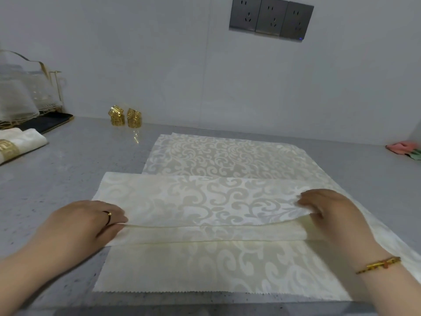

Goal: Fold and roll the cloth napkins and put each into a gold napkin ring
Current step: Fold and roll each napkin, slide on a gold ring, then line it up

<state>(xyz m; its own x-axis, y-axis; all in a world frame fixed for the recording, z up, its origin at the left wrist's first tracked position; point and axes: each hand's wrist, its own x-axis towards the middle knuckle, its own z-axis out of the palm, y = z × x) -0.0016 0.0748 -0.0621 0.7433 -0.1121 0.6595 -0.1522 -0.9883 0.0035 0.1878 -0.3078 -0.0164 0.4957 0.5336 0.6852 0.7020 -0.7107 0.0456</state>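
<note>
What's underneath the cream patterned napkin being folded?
Another cream patterned cloth napkin, flat on the grey countertop; the folded cream napkin covers its near part, hiding anything else there.

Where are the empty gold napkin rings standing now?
In the head view the empty gold napkin rings stand at the far left of the counter, against the wall, between the black tray and the spread napkins.

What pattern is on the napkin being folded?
The napkin is cream with pale swirly scrolls, clearest in the head view.
</note>
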